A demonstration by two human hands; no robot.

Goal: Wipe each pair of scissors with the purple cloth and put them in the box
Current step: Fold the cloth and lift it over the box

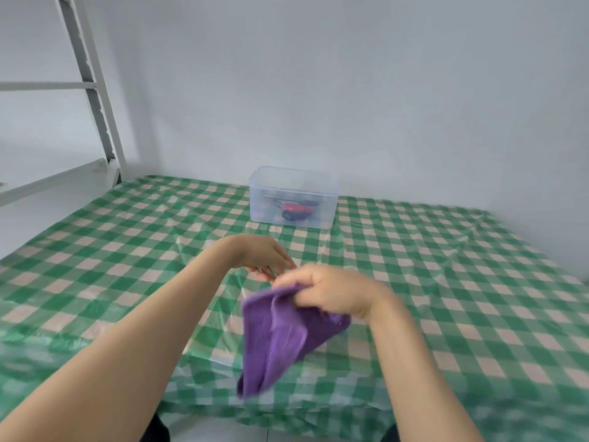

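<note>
Right hand [334, 295]: fingers [306, 298] curled, pinching the purple cloth [280, 333] by its top edge. The rest of the cloth hangs below the fingers and toward the person, above the table [446, 282].

Left hand [261, 255] is just beyond and left of the right fingers, almost touching. Its fingers [277, 266] are loosely straight and point at the cloth. They hold nothing I can make out (motion blur).

The box [293, 170] sits well beyond both hands, straight ahead by the wall, nearer the left hand. Can't tell if a lid is on. Inside are scissors [294, 210] with red and black handles, lying flat, long axis roughly left-right. Count is unclear through the cloudy wall.

I see no scissors outside the box.

Judgement: wiping looks finished or nearly so. Next is likely setting the cloth down.
</note>
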